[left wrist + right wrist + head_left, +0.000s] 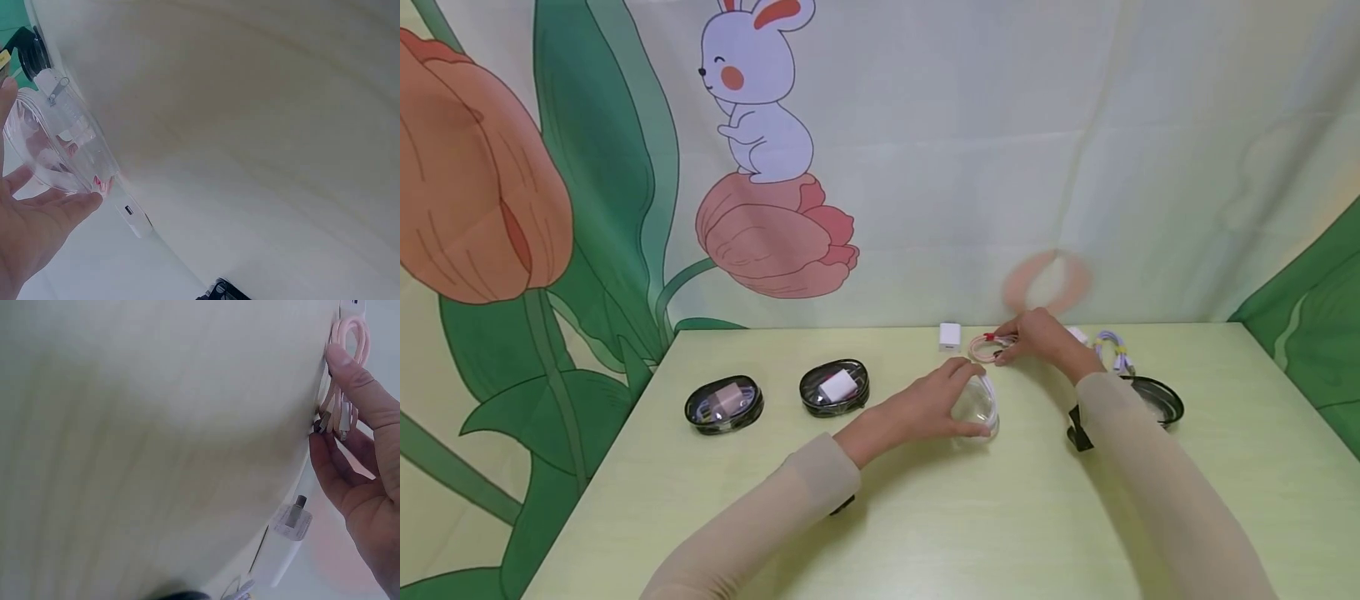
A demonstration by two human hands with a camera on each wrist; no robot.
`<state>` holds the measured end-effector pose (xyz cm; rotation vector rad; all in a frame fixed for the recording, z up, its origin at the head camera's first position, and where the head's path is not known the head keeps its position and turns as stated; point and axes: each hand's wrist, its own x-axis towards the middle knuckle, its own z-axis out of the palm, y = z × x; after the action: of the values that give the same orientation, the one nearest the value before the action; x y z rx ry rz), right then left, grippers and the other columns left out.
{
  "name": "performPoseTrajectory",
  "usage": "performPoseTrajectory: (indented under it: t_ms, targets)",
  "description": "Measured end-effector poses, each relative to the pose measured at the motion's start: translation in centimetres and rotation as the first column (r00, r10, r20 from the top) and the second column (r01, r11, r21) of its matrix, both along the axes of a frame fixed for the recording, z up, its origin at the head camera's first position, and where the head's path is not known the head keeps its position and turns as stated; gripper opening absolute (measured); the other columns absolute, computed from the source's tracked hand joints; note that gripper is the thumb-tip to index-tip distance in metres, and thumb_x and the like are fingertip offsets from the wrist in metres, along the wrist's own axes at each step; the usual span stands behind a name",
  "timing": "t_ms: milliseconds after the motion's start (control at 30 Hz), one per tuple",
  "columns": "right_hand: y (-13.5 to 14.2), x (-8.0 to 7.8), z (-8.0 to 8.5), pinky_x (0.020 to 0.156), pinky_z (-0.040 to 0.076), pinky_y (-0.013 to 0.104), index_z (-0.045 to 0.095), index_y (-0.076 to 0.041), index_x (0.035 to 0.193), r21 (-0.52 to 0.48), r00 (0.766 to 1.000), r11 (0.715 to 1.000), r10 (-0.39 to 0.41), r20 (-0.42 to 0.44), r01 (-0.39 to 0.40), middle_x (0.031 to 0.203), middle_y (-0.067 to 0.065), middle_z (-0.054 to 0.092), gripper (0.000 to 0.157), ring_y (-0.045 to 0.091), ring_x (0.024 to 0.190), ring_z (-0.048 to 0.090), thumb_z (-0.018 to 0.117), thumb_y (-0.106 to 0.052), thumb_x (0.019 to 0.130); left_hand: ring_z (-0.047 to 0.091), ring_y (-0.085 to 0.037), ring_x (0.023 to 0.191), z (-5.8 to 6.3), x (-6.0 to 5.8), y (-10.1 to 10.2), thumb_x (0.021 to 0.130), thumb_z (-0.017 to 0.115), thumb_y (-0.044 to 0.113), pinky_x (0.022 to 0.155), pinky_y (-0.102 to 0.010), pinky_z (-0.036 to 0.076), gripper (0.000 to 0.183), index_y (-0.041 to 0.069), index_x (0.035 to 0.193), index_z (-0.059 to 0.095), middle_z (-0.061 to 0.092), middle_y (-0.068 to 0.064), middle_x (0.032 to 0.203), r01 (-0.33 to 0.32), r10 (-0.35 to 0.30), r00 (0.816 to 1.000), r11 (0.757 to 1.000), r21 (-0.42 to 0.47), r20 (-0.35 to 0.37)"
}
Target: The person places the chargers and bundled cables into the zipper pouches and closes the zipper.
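My left hand (925, 404) grips a small clear zip case (976, 404) with a white rim, thumb at the near side and fingers at the far side. The left wrist view shows the case's zip pull (58, 89) and see-through wall. Toward the back edge, my right hand (1045, 342) holds a coiled pink charging cable (983, 347) between thumb and fingers. Metal plugs (344, 419) hang at the end of the coil in the right wrist view. A white charger block (950, 336) stands just left of the cable.
Two black-rimmed clear cases, one with a pinkish block (727, 400) and one with a white block (838, 386), lie to the left. Beyond my right wrist are another white charger (284, 540), a purple cable (1111, 350) and a black-rimmed case (1165, 400). A printed curtain (925, 167) hangs behind.
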<state>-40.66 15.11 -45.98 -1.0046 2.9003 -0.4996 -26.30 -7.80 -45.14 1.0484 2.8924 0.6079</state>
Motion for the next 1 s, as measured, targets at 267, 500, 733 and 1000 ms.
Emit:
performPoseTrajectory:
  t_ms: [267, 500, 733, 1000]
  targets:
    - [0.6, 2.0, 1.3, 0.060, 0.038, 0.028, 0.072, -0.008, 0.108, -0.017, 1.000, 1.000, 0.002, -0.009, -0.002, 0.076, -0.001, 0.067, 0.046, 0.012, 0.062, 0.046, 0.080, -0.038, 0.074, 0.047, -0.019, 0.121, 0.2, 0.1, 0.2, 0.076, 0.068, 0.060, 0.100, -0.034, 0.043, 0.086, 0.017, 0.141, 0.033, 0.036, -0.005, 0.139, -0.027, 0.027, 0.999, 1.000, -0.013, 0.037]
    - [1.1, 4.3, 2.3, 0.056, 0.038, 0.026, 0.073, -0.009, 0.107, -0.061, 0.999, 0.998, 0.000, 0.033, 0.002, 0.070, -0.007, 0.063, 0.045, 0.009, 0.059, 0.044, 0.079, -0.039, 0.074, 0.046, -0.021, 0.120, 0.4, 0.0, 0.4, 0.075, 0.068, 0.061, 0.101, -0.035, 0.042, 0.088, 0.015, 0.142, 0.032, 0.035, -0.007, 0.139, -0.053, 0.054, 0.997, 0.998, -0.014, 0.047]
    - [0.7, 7.0, 2.6, 0.054, 0.041, 0.025, 0.074, -0.014, 0.104, -0.080, 0.995, 0.994, 0.082, 0.062, -0.077, 0.079, -0.007, 0.067, 0.041, 0.008, 0.060, 0.047, 0.080, -0.041, 0.073, 0.046, -0.020, 0.113, 0.3, 0.0, 0.5, 0.075, 0.069, 0.061, 0.097, -0.035, 0.045, 0.089, 0.015, 0.141, 0.032, 0.035, -0.005, 0.134, -0.058, 0.057, 0.998, 0.998, 0.011, 0.040]
    - [-0.4, 9.3, 1.9, 0.059, 0.046, 0.023, 0.076, -0.015, 0.100, -0.052, 0.986, 0.984, 0.167, -0.022, -0.168, 0.082, -0.007, 0.069, 0.032, 0.005, 0.067, 0.055, 0.080, -0.031, 0.073, 0.045, -0.020, 0.107, 0.1, 0.1, 0.5, 0.075, 0.071, 0.057, 0.092, -0.033, 0.047, 0.085, 0.013, 0.137, 0.032, 0.034, -0.004, 0.130, -0.050, 0.049, 0.999, 0.998, 0.035, 0.022]
